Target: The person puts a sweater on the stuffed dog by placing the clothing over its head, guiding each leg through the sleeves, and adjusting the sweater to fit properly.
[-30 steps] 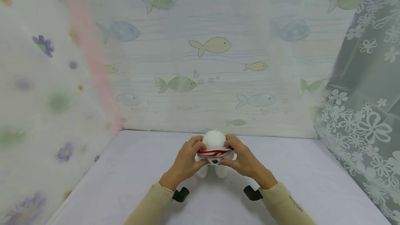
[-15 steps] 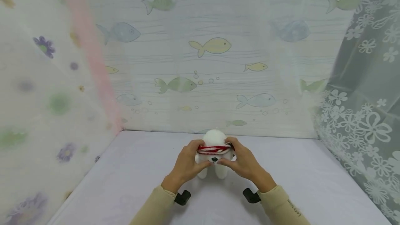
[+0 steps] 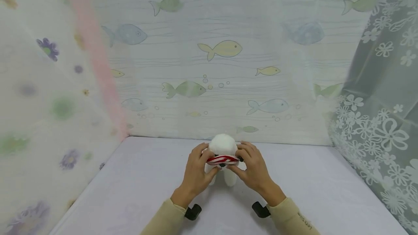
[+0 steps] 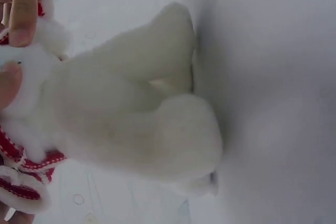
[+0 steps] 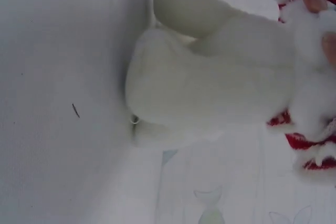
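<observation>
Toy upright on bench, at its far middle, face toward the person; foot ends touch the bench in both wrist views. Red-and-white band lies across its face.

Left hand: fingers curled over one end of band, thumb below against the muzzle; closed to a pinch. Right hand: same hold at the other end, thumb likewise under the muzzle. In the left wrist view a thumb tip presses into white plush.

Change against 0.5 s ago: band now sits lower on the face. Nose stood clear beneath it then; now band's lower edge meets it and partly covers it. More white head shows above. Fingers are more spread at both sides of head. Both wrists slightly lower and closer together. Toy's place on bench about the same
</observation>
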The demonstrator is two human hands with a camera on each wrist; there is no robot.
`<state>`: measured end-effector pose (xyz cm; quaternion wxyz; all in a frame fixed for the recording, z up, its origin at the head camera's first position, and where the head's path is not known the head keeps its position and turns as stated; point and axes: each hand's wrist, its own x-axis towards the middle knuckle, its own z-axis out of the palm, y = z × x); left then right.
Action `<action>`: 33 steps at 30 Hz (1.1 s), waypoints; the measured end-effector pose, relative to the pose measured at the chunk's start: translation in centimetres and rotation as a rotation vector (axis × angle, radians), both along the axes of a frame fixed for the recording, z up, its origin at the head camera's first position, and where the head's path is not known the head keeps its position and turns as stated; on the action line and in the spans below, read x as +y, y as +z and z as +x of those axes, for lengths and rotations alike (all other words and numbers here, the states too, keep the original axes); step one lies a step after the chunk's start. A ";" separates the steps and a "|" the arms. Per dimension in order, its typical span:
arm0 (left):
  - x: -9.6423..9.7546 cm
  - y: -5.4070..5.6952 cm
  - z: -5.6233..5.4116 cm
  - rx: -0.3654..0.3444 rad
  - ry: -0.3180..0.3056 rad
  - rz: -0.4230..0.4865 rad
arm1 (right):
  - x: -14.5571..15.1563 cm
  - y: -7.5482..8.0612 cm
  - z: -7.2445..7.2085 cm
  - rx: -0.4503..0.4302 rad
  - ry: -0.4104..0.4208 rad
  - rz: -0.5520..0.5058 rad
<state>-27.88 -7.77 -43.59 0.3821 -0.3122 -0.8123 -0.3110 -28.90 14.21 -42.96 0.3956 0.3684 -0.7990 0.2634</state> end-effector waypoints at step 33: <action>1.4 0.8 1.8 -0.103 -0.095 -0.009 | 0.2 0.2 0.9 -0.131 0.161 0.070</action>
